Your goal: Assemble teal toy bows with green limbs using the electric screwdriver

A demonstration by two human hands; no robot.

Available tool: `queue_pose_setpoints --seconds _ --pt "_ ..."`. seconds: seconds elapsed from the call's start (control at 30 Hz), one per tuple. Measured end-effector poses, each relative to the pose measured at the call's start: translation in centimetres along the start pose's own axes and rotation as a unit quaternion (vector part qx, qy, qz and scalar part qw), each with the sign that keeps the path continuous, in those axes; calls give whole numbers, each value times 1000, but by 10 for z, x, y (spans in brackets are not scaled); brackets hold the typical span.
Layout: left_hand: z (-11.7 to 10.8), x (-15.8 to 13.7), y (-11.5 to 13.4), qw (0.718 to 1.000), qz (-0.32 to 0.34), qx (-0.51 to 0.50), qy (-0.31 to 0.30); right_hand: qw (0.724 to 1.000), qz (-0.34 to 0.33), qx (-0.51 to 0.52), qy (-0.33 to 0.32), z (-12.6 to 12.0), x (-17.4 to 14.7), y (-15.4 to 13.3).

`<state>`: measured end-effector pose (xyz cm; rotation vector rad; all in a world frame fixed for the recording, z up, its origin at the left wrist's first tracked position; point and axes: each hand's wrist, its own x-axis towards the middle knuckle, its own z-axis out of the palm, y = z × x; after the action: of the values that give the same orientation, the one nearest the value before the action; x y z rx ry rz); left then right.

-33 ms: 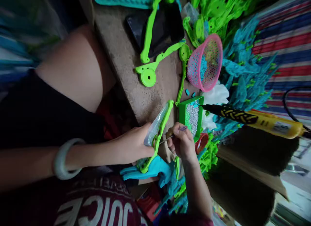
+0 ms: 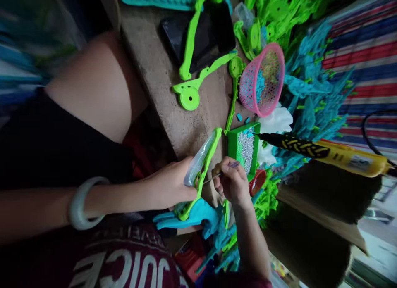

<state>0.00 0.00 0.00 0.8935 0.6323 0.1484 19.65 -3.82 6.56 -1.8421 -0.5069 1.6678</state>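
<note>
My left hand (image 2: 176, 182) is closed around a long lime-green plastic piece (image 2: 211, 152), and a clear plastic part (image 2: 198, 159) lies along its side. My right hand (image 2: 231, 180) pinches a thin tool with a metal shaft (image 2: 212, 179) and a purplish end. The shaft's tip meets the green piece near my left fingers; the exact contact is hidden. Just beyond my right hand stands a green tray (image 2: 233, 145) of small silvery pieces, probably screws. Below the held piece lies a turquoise plastic part (image 2: 201, 215).
A pink basket (image 2: 248, 85) holds small turquoise and yellowish bits. Lime-green arms with a round disc (image 2: 190, 98) lie beside a dark phone-like slab (image 2: 173, 38). A yellow-and-black corded tool (image 2: 322, 151) juts in from the right. Turquoise parts (image 2: 310, 81) are heaped behind.
</note>
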Motion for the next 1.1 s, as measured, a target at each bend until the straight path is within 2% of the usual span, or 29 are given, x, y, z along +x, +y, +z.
queue_pose_setpoints --seconds 0.23,0.4,0.5,0.77,0.93,1.1 --pt "1 0 5 1000 -16 4 20 1000 -8 13 -2 3 -1 -4" --pt "-6 1 11 1000 1 -20 -14 993 54 105 -22 7 11 10" --pt "-7 3 12 999 8 -33 -30 988 82 125 -36 10 9 18" --pt "-2 4 7 1000 3 23 2 999 11 37 -34 1 2 3" --pt "-1 4 4 1000 -18 22 6 999 7 -28 -42 0 3 -8" --pt "0 4 4 1000 -17 15 21 998 3 -17 -61 -5 1 -6"
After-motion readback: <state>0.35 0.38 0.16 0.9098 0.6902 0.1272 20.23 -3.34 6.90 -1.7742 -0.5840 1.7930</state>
